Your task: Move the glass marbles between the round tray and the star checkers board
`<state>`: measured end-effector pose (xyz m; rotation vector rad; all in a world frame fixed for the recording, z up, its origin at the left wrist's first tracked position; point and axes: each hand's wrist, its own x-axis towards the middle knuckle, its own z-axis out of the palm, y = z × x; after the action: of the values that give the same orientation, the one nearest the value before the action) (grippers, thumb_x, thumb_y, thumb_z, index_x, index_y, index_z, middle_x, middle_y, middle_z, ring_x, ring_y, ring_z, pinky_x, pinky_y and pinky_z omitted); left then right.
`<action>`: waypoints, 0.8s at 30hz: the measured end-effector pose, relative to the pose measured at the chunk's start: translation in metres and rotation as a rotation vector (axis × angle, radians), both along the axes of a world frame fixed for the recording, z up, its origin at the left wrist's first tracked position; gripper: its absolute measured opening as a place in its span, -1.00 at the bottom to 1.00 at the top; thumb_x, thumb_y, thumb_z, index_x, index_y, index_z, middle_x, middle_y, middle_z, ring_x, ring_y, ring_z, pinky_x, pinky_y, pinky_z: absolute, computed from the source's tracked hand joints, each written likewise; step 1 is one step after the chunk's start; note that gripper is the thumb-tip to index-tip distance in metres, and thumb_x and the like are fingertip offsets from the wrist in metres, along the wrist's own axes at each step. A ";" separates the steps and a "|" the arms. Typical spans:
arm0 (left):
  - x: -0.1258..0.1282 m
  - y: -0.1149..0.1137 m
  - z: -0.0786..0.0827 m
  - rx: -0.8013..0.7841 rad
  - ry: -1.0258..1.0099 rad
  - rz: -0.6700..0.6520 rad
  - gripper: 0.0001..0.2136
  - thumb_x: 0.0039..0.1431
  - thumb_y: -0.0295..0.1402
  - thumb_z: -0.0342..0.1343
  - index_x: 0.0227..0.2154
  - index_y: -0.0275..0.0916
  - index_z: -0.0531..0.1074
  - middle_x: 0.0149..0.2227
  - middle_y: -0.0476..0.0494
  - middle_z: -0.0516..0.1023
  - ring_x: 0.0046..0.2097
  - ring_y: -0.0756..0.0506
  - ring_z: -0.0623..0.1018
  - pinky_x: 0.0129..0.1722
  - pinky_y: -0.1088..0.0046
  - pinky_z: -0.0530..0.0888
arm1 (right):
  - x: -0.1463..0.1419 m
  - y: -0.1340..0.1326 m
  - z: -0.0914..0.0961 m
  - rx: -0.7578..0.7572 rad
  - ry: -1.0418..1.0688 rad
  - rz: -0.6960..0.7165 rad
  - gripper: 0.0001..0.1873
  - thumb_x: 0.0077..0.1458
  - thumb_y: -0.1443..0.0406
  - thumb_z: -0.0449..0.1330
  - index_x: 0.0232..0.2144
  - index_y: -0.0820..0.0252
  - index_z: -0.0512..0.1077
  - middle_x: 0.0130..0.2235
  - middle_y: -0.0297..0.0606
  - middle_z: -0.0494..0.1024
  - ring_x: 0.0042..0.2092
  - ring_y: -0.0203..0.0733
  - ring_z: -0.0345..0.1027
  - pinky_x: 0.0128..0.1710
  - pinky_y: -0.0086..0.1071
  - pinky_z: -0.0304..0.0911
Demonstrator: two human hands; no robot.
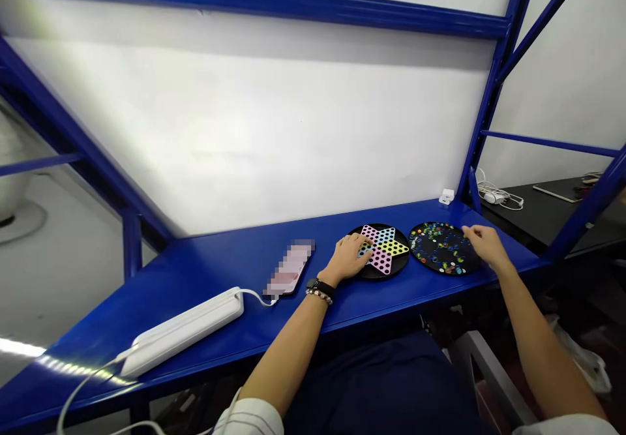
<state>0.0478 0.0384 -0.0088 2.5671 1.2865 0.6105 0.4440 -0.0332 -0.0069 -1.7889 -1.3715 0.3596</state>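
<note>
Apparently steadying, left hand (pixel 349 254) rests fingers loosely apart on star board (pixel 386 250); marble tray (pixel 424 250) just right of board, probably for reach; right hand (pixel 485 246) beyond, at tray's edge, fingers curled, hold unclear.

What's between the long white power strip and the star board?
In the head view: a white cable, the phone, then the left hand, partly over the board.

Desk (pixel 210 262) open behind power strip (pixel 188 330), left fingers (pixel 360 261) over board (pixel 384 252)
</note>
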 end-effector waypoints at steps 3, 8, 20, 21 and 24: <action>0.000 -0.001 0.001 -0.008 -0.001 0.001 -0.76 0.30 -0.20 0.02 -0.05 -0.07 0.46 0.02 -0.11 0.51 0.10 -0.22 0.46 0.19 0.08 0.35 | -0.021 0.028 0.010 -0.133 -0.284 0.004 -0.62 0.23 0.03 0.10 -0.44 0.15 0.49 -0.36 -0.15 0.59 -0.27 -0.07 0.46 -0.33 -0.34 0.21; -0.001 -0.001 0.001 -0.012 -0.009 -0.008 -0.75 0.30 -0.20 0.02 -0.04 -0.09 0.46 0.02 -0.14 0.52 0.10 -0.22 0.46 0.20 0.09 0.34 | -0.050 0.067 0.011 -0.408 -0.540 0.030 -0.72 0.29 0.14 0.13 -0.32 0.21 0.50 -0.22 0.04 0.60 -0.18 0.05 0.51 -0.25 -0.28 0.25; 0.000 -0.002 0.002 -0.012 -0.012 0.003 -0.76 0.29 -0.22 0.02 -0.05 -0.07 0.46 0.04 -0.12 0.51 0.11 -0.23 0.45 0.20 0.07 0.33 | 0.005 0.061 -0.005 -0.210 -0.297 -0.033 -0.69 0.26 0.20 0.04 -0.31 0.20 0.54 -0.21 -0.10 0.64 -0.14 -0.04 0.51 -0.20 -0.36 0.27; 0.000 -0.002 0.002 -0.017 -0.011 0.005 -0.76 0.29 -0.22 0.02 -0.05 -0.07 0.46 0.04 -0.12 0.50 0.12 -0.24 0.44 0.21 0.05 0.32 | 0.007 0.059 -0.004 -0.237 -0.322 -0.017 -0.71 0.23 0.17 0.08 -0.33 0.19 0.54 -0.24 -0.11 0.64 -0.18 -0.04 0.51 -0.24 -0.36 0.25; 0.000 -0.003 0.003 -0.027 -0.009 0.012 -0.76 0.30 -0.21 0.02 -0.05 -0.07 0.46 0.05 -0.12 0.50 0.13 -0.25 0.44 0.21 0.04 0.32 | 0.003 0.057 0.001 -0.296 -0.369 0.068 -0.74 0.19 0.12 0.17 -0.33 0.18 0.53 -0.27 -0.14 0.63 -0.23 -0.08 0.50 -0.30 -0.37 0.22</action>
<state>0.0482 0.0358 -0.0063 2.5341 1.2991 0.6027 0.4473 0.0239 -0.0064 -2.1332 -1.7092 0.2888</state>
